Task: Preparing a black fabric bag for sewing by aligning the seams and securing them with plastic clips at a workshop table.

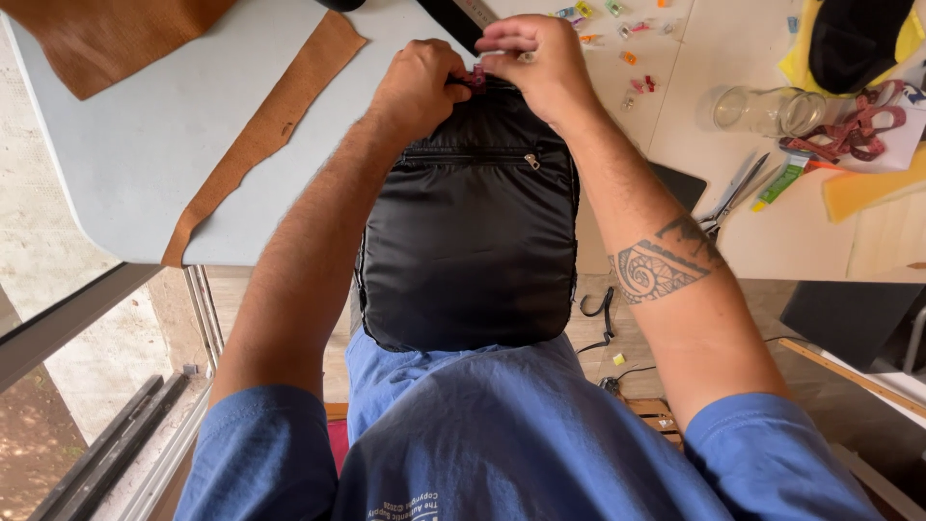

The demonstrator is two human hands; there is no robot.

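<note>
A tan leather strip (265, 130) lies at ten o'clock. Centre, a black padded bag (470, 232) spans table edge and lap. Left hand (420, 87) and right hand (535, 63) pinch a pink clip (476, 77) at its twelve o'clock edge. Spare clips (627, 58) remain scattered at one o'clock.

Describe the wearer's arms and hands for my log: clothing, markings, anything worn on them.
Both arms are bare below short blue T-shirt sleeves. The right forearm carries a dark tattoo of spiral and band patterns. The left hand and right hand are bare, with no gloves; no rings or watch are visible from this view.
</note>
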